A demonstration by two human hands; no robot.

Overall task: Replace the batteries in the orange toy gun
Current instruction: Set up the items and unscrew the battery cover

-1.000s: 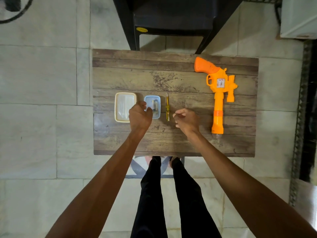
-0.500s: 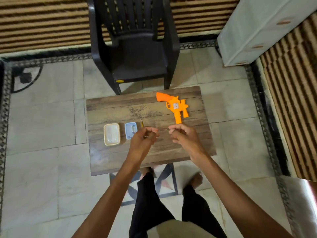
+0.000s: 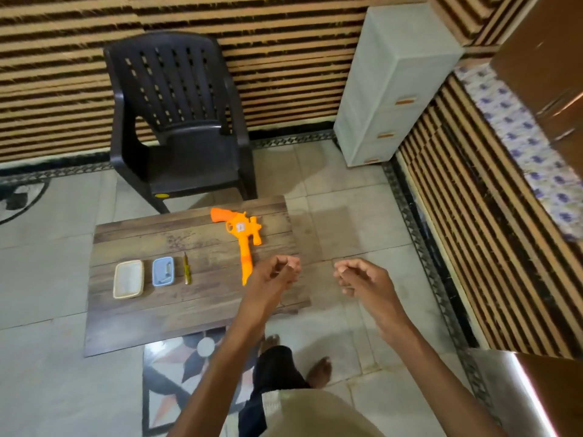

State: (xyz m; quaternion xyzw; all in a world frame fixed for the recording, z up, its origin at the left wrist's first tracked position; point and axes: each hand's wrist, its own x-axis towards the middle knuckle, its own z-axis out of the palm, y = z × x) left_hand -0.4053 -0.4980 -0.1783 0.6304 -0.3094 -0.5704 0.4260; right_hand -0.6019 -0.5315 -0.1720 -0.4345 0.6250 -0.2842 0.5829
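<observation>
Left grip [image 3: 277, 274] and right grip [image 3: 362, 279] loosely curled, holding nothing, raised in the air | gun [image 3: 242, 244] flat on worktop [image 3: 189, 310], barrel toward me | screwdriver [image 3: 186, 268] lies left of it

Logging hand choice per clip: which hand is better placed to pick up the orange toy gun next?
Left. The left hand hovers over the table beside the barrel end of the orange toy gun; the right hand hangs past the table's edge, over the floor.
</observation>
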